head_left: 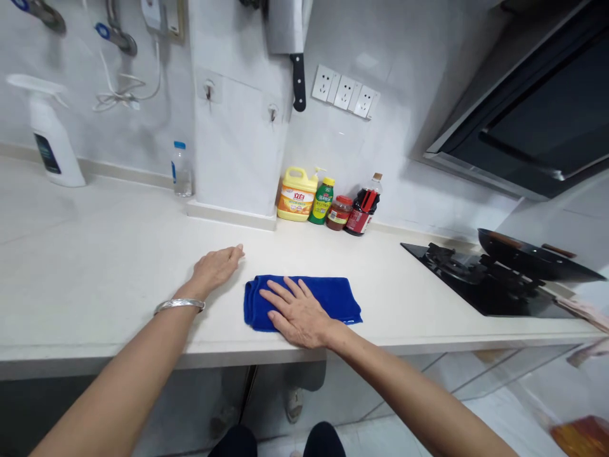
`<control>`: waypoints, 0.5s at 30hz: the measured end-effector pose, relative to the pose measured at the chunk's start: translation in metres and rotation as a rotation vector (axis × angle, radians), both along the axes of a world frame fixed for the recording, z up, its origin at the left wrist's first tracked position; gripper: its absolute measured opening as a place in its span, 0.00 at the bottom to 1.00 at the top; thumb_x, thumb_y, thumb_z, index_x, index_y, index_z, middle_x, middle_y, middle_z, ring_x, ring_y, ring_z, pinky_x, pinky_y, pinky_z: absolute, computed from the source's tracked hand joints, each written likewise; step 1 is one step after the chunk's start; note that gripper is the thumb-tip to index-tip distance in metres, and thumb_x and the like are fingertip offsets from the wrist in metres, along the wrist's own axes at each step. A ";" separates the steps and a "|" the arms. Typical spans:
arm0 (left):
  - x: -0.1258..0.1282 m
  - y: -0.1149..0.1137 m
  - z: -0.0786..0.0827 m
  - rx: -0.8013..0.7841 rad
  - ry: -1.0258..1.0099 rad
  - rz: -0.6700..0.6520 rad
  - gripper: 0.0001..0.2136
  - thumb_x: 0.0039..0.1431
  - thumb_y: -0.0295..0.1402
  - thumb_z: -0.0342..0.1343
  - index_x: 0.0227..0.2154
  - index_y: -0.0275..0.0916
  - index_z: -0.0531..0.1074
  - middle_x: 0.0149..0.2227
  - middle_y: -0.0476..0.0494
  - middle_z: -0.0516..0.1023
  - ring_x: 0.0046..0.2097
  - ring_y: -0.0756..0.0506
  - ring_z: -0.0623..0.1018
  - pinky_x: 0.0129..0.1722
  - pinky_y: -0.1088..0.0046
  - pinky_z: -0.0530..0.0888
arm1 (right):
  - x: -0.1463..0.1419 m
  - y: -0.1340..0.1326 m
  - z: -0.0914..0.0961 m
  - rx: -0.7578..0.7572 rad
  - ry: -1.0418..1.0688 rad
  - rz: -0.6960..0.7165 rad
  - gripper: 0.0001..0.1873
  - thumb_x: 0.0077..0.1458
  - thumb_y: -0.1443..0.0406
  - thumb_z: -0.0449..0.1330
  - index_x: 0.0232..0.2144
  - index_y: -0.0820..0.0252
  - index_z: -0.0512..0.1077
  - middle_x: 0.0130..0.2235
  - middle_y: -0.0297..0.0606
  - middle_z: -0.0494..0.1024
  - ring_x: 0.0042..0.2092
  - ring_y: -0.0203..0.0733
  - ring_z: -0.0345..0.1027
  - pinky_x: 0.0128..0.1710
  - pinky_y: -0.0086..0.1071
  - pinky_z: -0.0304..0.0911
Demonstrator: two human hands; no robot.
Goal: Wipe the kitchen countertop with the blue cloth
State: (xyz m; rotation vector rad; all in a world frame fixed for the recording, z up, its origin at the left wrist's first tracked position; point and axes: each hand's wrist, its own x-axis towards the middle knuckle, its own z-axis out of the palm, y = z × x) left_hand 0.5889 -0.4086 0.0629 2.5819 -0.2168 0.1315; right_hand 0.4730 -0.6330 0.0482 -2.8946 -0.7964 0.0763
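A folded blue cloth [337, 295] lies on the pale countertop [409, 311], close to its front edge. My right hand [299, 316] rests flat on the cloth's left half, palm down and fingers spread. Just left of the cloth, my left hand [216, 270] is at the countertop with its fingers curled in loosely and nothing visible in them. A silver bracelet [179, 304] circles the left wrist. The underside of the left hand is hidden.
Along the wall stand a yellow detergent jug [297, 195], green bottle [322, 202], red-lidded jar [339, 213] and dark sauce bottle [363, 206]. A spray bottle [52, 136] and water bottle [181, 171] are left. A wok [533, 257] sits on the stove [471, 289]; a cleaver [285, 28] hangs above.
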 end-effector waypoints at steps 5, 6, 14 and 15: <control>-0.025 -0.035 0.015 -0.197 -0.085 -0.142 0.31 0.65 0.49 0.33 0.50 0.39 0.77 0.44 0.42 0.82 0.48 0.39 0.80 0.57 0.60 0.71 | -0.010 -0.011 -0.004 0.041 -0.045 0.044 0.31 0.72 0.51 0.41 0.72 0.50 0.50 0.75 0.34 0.46 0.75 0.58 0.33 0.72 0.61 0.32; -0.032 -0.046 0.018 -0.196 -0.111 -0.200 0.29 0.65 0.49 0.34 0.50 0.39 0.77 0.45 0.42 0.82 0.49 0.39 0.79 0.58 0.61 0.71 | -0.010 -0.013 -0.004 0.061 -0.058 0.055 0.31 0.72 0.52 0.42 0.72 0.50 0.51 0.74 0.34 0.47 0.75 0.58 0.33 0.72 0.61 0.33; -0.078 -0.110 0.007 -0.253 -0.162 -0.588 0.26 0.70 0.48 0.36 0.57 0.38 0.70 0.60 0.39 0.74 0.62 0.42 0.72 0.65 0.61 0.66 | -0.015 -0.105 -0.011 0.601 -0.137 0.058 0.20 0.66 0.61 0.51 0.53 0.53 0.77 0.56 0.38 0.79 0.59 0.45 0.71 0.66 0.46 0.60; -0.080 -0.113 0.001 -0.211 -0.142 -0.624 0.26 0.71 0.47 0.36 0.61 0.39 0.68 0.64 0.39 0.71 0.65 0.42 0.69 0.68 0.59 0.62 | -0.019 -0.120 -0.013 0.663 -0.169 -0.071 0.19 0.66 0.61 0.51 0.50 0.53 0.79 0.54 0.38 0.81 0.56 0.45 0.74 0.63 0.46 0.64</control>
